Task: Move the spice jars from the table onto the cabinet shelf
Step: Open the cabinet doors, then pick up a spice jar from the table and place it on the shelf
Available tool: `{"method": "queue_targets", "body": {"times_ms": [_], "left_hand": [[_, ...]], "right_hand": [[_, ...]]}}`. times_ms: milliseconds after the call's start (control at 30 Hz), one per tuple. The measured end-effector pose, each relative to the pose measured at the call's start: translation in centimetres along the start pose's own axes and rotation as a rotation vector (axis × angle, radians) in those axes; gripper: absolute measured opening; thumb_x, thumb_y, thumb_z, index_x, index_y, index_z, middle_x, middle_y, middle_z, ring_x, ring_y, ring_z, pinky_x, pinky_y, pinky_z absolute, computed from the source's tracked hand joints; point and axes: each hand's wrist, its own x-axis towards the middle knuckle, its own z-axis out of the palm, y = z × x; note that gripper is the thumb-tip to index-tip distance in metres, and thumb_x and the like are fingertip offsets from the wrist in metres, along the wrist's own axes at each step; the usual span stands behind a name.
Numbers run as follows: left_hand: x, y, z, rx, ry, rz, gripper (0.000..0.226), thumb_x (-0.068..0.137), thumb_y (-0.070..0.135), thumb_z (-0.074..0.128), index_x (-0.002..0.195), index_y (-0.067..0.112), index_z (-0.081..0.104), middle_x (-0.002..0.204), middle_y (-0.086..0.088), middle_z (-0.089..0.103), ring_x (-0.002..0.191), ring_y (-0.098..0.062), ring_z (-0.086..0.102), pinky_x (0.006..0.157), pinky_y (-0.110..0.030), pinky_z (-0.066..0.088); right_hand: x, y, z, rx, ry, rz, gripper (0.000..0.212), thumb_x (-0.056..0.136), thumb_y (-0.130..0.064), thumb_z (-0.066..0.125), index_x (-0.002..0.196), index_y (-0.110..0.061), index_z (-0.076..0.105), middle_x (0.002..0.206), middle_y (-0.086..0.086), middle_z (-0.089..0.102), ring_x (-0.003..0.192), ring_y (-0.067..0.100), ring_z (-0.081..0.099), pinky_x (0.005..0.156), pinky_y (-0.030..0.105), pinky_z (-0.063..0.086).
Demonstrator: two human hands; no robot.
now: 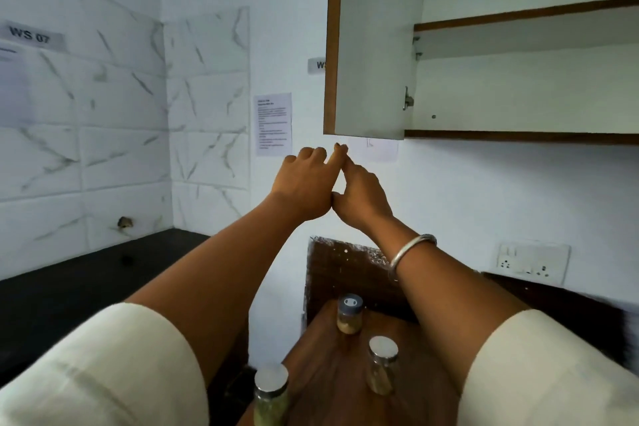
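Three spice jars stand on the wooden table [332, 387]: one with a grey lid [350, 313] at the back, one with a silver lid [381, 365] in the middle, and one with a silver lid [270, 394] at the near left edge. My left hand [304, 183] and my right hand [359, 192] are raised side by side, touching each other, just under the bottom edge of the open cabinet door [371, 45]. Neither hand holds anything. The cabinet shelf [518, 135] lies to the right, bare where it shows.
A second shelf [525, 15] sits higher in the cabinet. A black counter [69, 287] runs along the tiled wall at the left. A wall socket [532, 263] is at the right, and a printed sheet [273, 124] hangs on the wall.
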Motion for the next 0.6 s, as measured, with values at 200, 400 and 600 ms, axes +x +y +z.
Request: {"method": "queue_targets", "body": {"times_ms": [200,400,600], "left_hand": [[-3.2,1.5,3.1,-0.064,-0.142,0.027,0.082,0.081,0.032,0.062,0.145,0.019,0.012,0.128,-0.012,0.048,0.117,-0.033,0.047,0.090,-0.044,0.044],[-7.5,3.4,8.2,-0.193,-0.328,0.027,0.075,0.082,0.038,0.058,0.142,0.020,0.018,0.132,-0.012,0.045,0.121,-0.032,0.044,0.093,-0.045,0.043],[-12.9,3.2,14.2,-0.234,-0.463,-0.064,0.078,0.080,0.039,0.059,0.143,0.021,0.017,0.135,-0.014,0.044,0.122,-0.034,0.046,0.093,-0.048,0.044]], "right_hand": [[-3.6,2.8,2.0,-0.078,-0.106,0.048,0.073,0.079,-0.022,0.064,0.143,-0.021,0.027,0.122,0.011,0.058,0.114,0.036,0.050,0.085,0.041,0.047],[-8.9,6.2,4.8,-0.070,-0.220,0.065,0.068,0.080,-0.022,0.065,0.140,-0.014,0.034,0.128,0.013,0.055,0.118,0.034,0.051,0.098,0.043,0.041],[-13.9,8.1,10.9,-0.048,-0.416,0.117,0.062,0.084,-0.028,0.062,0.138,-0.014,0.036,0.130,0.016,0.052,0.119,0.037,0.049,0.097,0.047,0.042]]}}
